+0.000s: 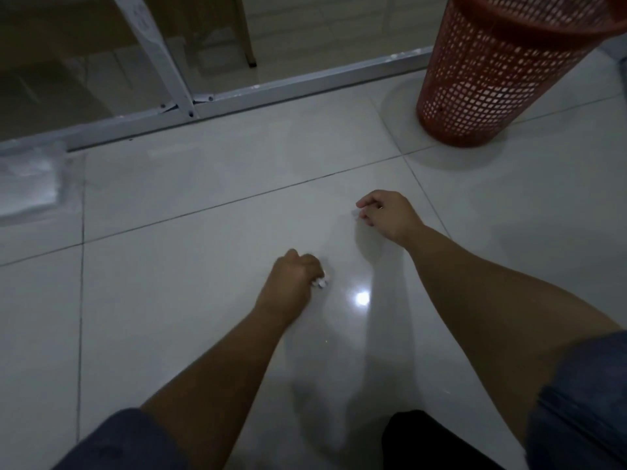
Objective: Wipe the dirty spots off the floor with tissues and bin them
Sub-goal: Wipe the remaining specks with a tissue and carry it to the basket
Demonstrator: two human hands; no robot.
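Observation:
My left hand (291, 279) is closed into a fist low over the white tiled floor (203, 266), with a small crumpled white tissue (320, 283) poking out on its right side. Farther away and to the right, my right hand (386, 212) has its fingers curled, pinching a thin pale bit of tissue (357, 213) at the fingertips against the floor. A red perforated plastic bin (488, 79) stands upright at the back right, beyond my right hand. No dirty spot is distinguishable on the glossy tile.
A clear plastic pack of white tissues (30, 178) lies on the floor at the far left. A white metal frame rail (271, 89) with glass runs along the back. A bright light reflection (361, 297) sits between my arms.

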